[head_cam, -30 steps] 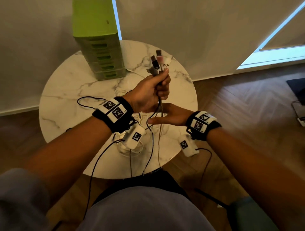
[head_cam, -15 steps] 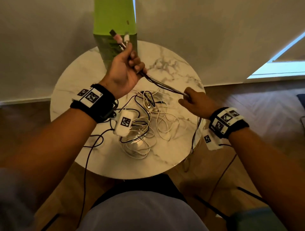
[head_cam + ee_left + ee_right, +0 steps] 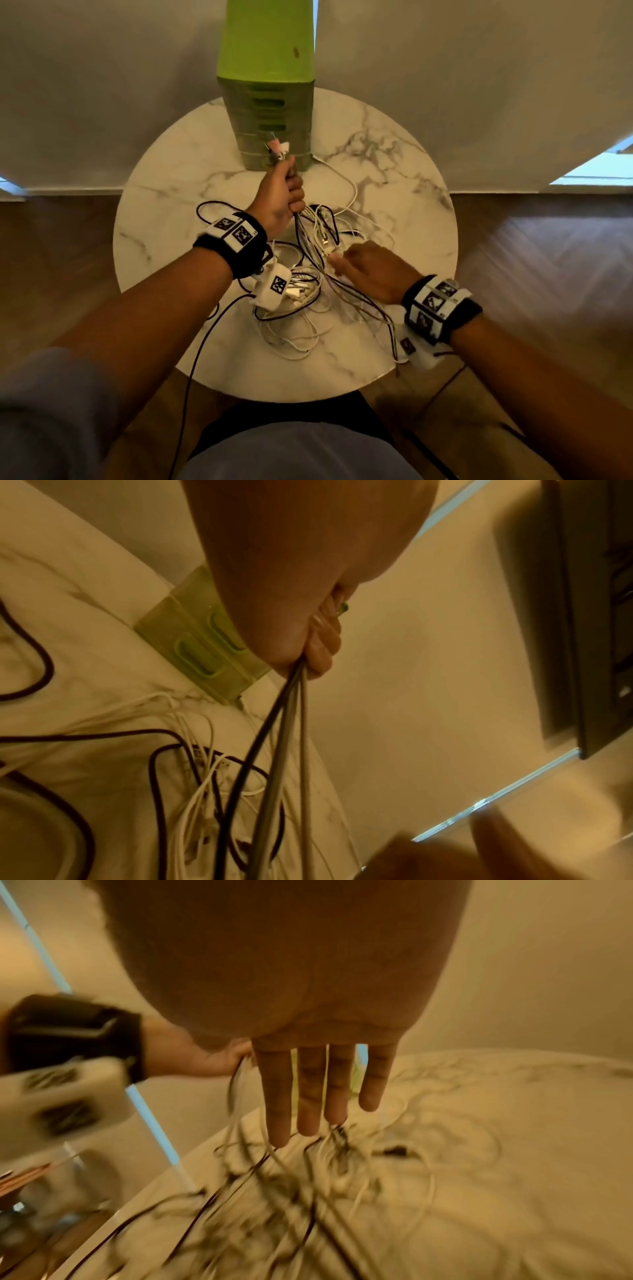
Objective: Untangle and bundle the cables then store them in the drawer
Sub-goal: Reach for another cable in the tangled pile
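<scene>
My left hand (image 3: 286,197) grips a bunch of cables (image 3: 274,745) in a fist, their plug ends (image 3: 278,150) sticking up in front of the green drawer unit (image 3: 270,113). The held strands run down to a tangle of black and white cables (image 3: 308,287) on the round marble table (image 3: 404,164). My right hand (image 3: 363,270) hovers over the tangle with its fingers (image 3: 308,1096) straight and spread, holding nothing. In the right wrist view the cables (image 3: 274,1191) lie blurred just below the fingertips.
The drawer unit (image 3: 202,647) stands at the table's far edge against the wall, its drawers closed. Some strands hang over the table's near right edge (image 3: 394,353). Wooden floor surrounds the table. A dark frame (image 3: 582,615) stands by the wall.
My left hand has come down and forward with the cable ends toward the drawer unit. My right hand has let go of the strands and moved left over the tangle, fingers spread.
</scene>
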